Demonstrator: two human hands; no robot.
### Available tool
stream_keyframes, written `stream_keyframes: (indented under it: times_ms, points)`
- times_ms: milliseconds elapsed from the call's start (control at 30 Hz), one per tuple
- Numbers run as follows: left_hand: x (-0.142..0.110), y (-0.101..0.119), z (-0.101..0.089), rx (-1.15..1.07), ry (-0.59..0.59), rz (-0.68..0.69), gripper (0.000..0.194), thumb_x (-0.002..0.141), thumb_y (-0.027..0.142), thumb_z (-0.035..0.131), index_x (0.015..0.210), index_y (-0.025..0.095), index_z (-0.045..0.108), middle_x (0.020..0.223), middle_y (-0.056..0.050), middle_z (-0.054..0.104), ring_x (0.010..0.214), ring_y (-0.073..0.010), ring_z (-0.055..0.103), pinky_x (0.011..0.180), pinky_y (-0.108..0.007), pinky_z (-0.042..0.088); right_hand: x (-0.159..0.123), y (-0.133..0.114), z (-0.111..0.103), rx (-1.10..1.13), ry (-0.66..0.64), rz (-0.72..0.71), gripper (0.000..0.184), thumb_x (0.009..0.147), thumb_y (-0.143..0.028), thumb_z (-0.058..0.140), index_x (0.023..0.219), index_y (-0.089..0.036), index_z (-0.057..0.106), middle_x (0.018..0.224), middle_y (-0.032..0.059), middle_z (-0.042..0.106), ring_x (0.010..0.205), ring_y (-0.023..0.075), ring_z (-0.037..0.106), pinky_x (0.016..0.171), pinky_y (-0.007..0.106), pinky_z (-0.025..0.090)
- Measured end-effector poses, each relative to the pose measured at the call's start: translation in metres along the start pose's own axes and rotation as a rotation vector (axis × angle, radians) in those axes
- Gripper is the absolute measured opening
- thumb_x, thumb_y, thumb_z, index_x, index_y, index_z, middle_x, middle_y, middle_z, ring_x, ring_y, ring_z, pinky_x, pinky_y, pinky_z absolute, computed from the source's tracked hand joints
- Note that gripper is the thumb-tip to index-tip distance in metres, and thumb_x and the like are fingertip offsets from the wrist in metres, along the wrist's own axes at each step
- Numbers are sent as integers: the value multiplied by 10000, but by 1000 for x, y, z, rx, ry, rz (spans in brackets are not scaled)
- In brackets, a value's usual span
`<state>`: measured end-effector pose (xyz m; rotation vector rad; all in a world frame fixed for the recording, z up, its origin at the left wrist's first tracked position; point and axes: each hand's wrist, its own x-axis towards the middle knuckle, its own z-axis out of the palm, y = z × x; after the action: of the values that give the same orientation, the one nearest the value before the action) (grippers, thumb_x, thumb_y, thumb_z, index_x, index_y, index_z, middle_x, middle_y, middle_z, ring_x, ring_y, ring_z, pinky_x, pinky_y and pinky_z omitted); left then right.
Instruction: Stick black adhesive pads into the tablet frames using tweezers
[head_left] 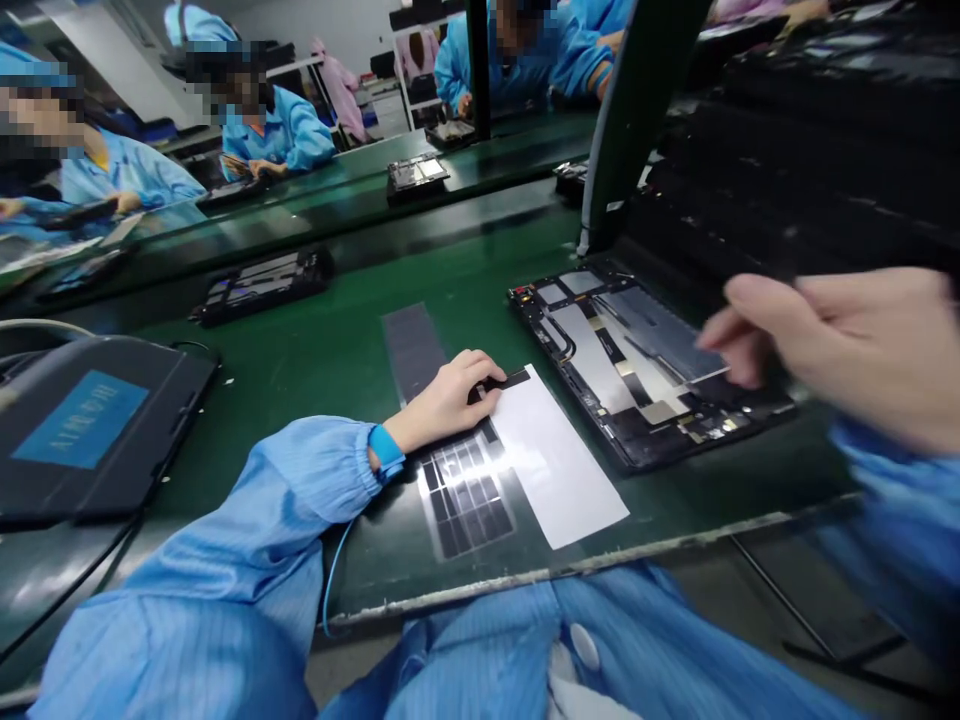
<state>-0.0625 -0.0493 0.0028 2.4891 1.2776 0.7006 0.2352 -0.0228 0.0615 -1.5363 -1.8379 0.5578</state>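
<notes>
My left hand (pixel 457 395) rests on the green bench with its thumb and fingers closed at the upper edge of a white sheet (pixel 562 470), beside a black strip (pixel 516 380). Partly beneath that hand lies a clear sheet of black rectangular pieces (pixel 469 500). A dark translucent strip (pixel 415 345) lies behind the wrist. To the right, an opened tablet (pixel 622 360) shows its grey battery area, ribbon cables and boards. Over its right side is my right hand (pixel 810 340), blurred, fingers curled together; whatever they may hold cannot be made out.
A dark case with a blue label (pixel 79 420) stands at the left. Another opened device (pixel 262 285) lies farther back. A dark upright post (pixel 637 110) and stacked black parts (pixel 817 170) rise at the right. Co-workers in blue sit across the line.
</notes>
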Motion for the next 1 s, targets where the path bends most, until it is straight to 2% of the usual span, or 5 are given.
stream_keyframes:
  times_ms: [133,300,500,800,1000]
  points:
    - [2,-1,-1,-38,-9,4,132,780,156,477,857,130,581,911,-61,570,857,-143,538,787,-283,476,24,-52,59,164,-256,-229,465,883,-386,350,568,-155,601,455,15,548,387,94,528,433,212,412]
    - [6,-1,-1,-53,-23,3,133,734,110,471,822,127,570,847,-43,556,805,-138,519,734,-258,467,51,-49,91,72,-513,-670,161,797,-305,537,735,-165,587,665,-3,632,592,99,583,568,196,430]
    - [5,-1,-1,-15,-56,28,297,755,106,444,1022,139,570,903,-46,537,845,-144,494,754,-258,459,59,-37,88,106,-565,-591,138,776,-305,576,798,-169,560,731,10,644,607,109,605,571,210,451]
    - [6,0,-1,8,-59,58,274,764,111,458,986,114,618,905,-63,534,843,-146,501,751,-253,468,49,-38,99,109,-419,-737,133,790,-260,554,701,-162,548,704,24,601,578,109,596,527,210,460]
    - [5,0,1,1,-52,58,271,740,97,471,961,116,625,890,-61,536,824,-142,517,737,-244,470,50,-40,91,220,-112,-678,144,769,-231,588,664,-158,523,661,20,559,538,121,595,482,228,471]
